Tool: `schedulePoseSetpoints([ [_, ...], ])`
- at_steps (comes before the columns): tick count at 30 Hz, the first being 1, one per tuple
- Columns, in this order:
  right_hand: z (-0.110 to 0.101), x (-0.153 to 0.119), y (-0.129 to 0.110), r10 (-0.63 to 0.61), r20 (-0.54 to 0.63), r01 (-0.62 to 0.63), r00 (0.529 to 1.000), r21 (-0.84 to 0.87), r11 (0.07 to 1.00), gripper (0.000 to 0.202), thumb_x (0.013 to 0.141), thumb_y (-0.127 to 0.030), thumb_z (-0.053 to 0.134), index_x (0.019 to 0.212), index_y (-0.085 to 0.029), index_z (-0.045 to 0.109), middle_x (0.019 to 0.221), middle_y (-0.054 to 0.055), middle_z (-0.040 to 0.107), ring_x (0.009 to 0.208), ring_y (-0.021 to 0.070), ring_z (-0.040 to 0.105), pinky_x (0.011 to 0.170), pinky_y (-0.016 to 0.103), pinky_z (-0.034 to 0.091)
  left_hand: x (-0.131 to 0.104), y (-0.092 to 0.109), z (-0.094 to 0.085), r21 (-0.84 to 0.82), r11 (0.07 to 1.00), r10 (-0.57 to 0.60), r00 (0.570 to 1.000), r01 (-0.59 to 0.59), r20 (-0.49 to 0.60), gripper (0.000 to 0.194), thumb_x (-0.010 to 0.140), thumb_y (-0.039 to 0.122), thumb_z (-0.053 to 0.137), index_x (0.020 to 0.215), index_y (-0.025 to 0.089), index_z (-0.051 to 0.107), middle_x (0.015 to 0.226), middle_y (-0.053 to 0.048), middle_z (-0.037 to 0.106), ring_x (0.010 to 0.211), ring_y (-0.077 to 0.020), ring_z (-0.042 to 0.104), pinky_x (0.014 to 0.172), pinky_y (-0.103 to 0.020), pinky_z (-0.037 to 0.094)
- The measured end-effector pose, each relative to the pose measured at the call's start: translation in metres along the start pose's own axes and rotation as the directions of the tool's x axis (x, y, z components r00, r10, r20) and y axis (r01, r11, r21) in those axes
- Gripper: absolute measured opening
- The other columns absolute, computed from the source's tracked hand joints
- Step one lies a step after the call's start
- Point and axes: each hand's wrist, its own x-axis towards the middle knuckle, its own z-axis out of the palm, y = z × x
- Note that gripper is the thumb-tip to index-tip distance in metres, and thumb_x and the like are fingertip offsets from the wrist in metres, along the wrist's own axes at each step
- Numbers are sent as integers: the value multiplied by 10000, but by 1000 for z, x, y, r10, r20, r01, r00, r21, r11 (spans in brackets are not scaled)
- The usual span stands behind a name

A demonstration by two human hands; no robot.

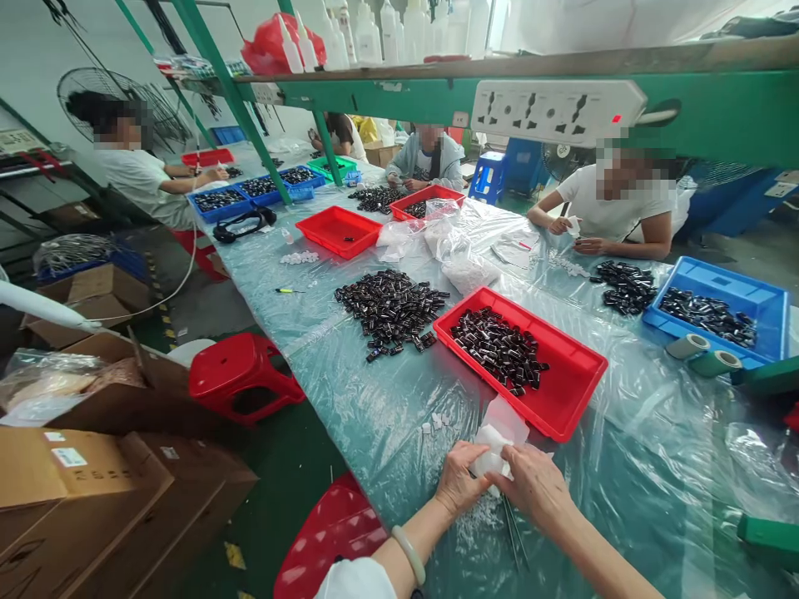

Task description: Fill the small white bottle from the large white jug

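Both of my hands meet at the near side of the table, around a piece of white paper-like material (493,439). My left hand (460,478), with a pale bangle on the wrist, pinches its left side. My right hand (534,481) closes on its right side. Thin metal tweezers (514,532) lie beneath my right hand. Small white pieces (437,422) are scattered just left of the material. Beyond my hands, a red tray (571,378) holds many small black parts (499,345). A loose pile of black parts (390,309) lies to its left.
Another red tray (340,231) and clear plastic bags (465,264) stand farther back. A blue tray (771,299) and tape rolls (715,363) are at right. Several people sit around the table. A green shelf beam (430,104) crosses above; a red stool (234,374) stands left.
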Motion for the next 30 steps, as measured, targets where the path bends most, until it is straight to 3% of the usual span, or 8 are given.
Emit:
schedulePoseSetpoints([
  [3,-3,0,-1,-57,-22,57,998,3,998,260,711,-142,548,961,-211,553,927,61,638,873,220,578,682,286,343,0,-1,1,-7,1000,1,1000,-1,11,365,608,196,684,972,218,684,911,-33,712,844,-205,603,790,-335,500],
  [7,-5,1,-2,-41,-54,40,998,-20,999,74,795,-184,487,787,-181,561,766,61,626,752,217,583,627,293,321,-1,-2,2,-20,1000,3,1000,-2,21,355,613,158,661,965,202,683,914,-29,711,858,-200,596,807,-335,491],
  [10,-6,0,-1,-38,-76,36,996,-27,999,92,801,-242,516,835,-168,560,755,60,626,714,214,585,612,291,314,-1,-3,1,-24,1000,-3,1000,4,27,372,600,159,675,971,187,680,922,-39,709,861,-206,595,796,-338,496],
  [13,-6,0,2,-96,-83,94,992,-22,995,219,727,-145,572,937,-199,551,841,32,635,786,205,589,635,281,311,0,-3,1,-27,1000,-5,999,6,36,384,599,155,691,981,195,677,943,-31,706,873,-196,593,807,-326,493],
  [16,-2,1,4,-125,-94,123,988,-26,992,144,733,-99,548,835,-200,558,780,17,636,764,191,592,629,276,301,0,-3,1,-25,1000,-6,999,7,36,369,610,146,694,976,184,672,937,-31,705,883,-188,588,816,-327,484],
  [19,3,3,5,-116,-117,113,986,-36,993,52,784,-147,526,744,-178,536,708,30,629,693,188,589,610,279,299,0,-3,2,-20,1000,-6,999,7,36,343,623,161,700,965,155,665,920,-47,702,879,-187,588,811,-348,478],
  [26,8,2,8,-124,-138,122,983,-28,992,95,805,-255,551,805,-162,535,714,38,618,630,181,572,570,262,311,0,-4,2,-20,1000,0,999,1,46,343,636,178,705,974,156,652,930,-53,693,884,-181,585,801,-356,476],
  [30,7,3,7,-156,-130,155,979,-14,988,87,809,-184,510,726,-164,522,679,32,591,619,168,558,579,255,322,0,-5,3,-18,1000,7,999,-6,49,316,652,166,692,965,157,649,919,-45,688,890,-178,585,807,-360,472],
])
